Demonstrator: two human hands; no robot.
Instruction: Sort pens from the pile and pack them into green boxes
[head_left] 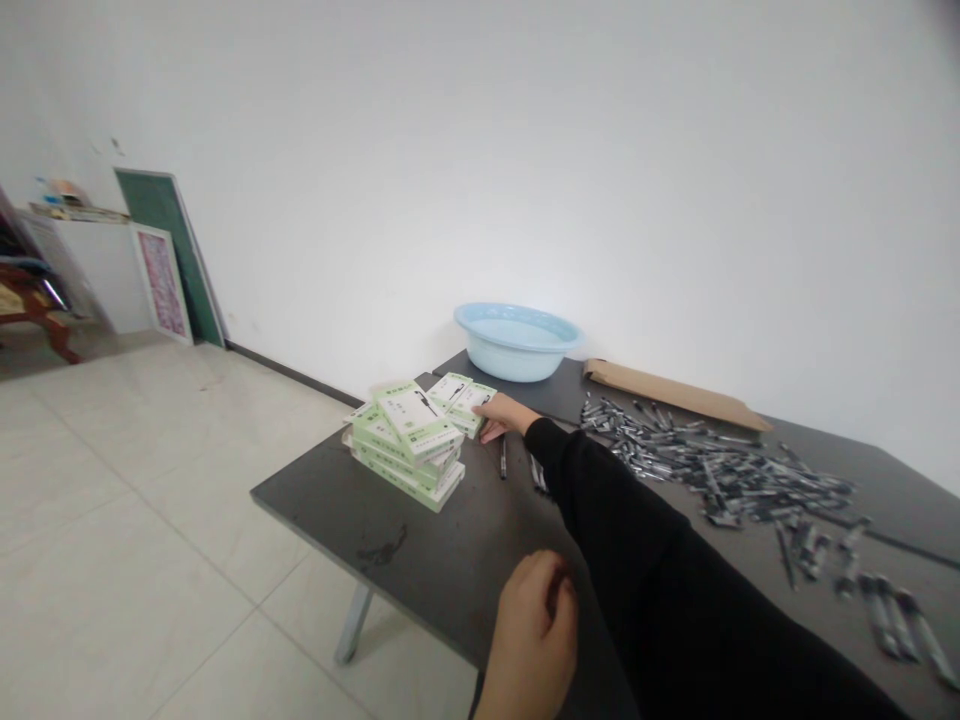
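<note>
My right hand reaches out across the dark table, its thumb over the corner of a green-and-white pen box and its fingers bent at the box's side. Another such box lies flat right beside it. Nearer the table's left edge is a stack of several like boxes, the top one turned askew. A single pen lies just below my right hand. Close to me, my left hand is curled into a loose fist above the table, and nothing shows in it.
A light blue basin stands against the wall at the back. Many loose pens spread over the table's right side, before a flat brown cardboard strip. The table's left edge drops to a tiled floor.
</note>
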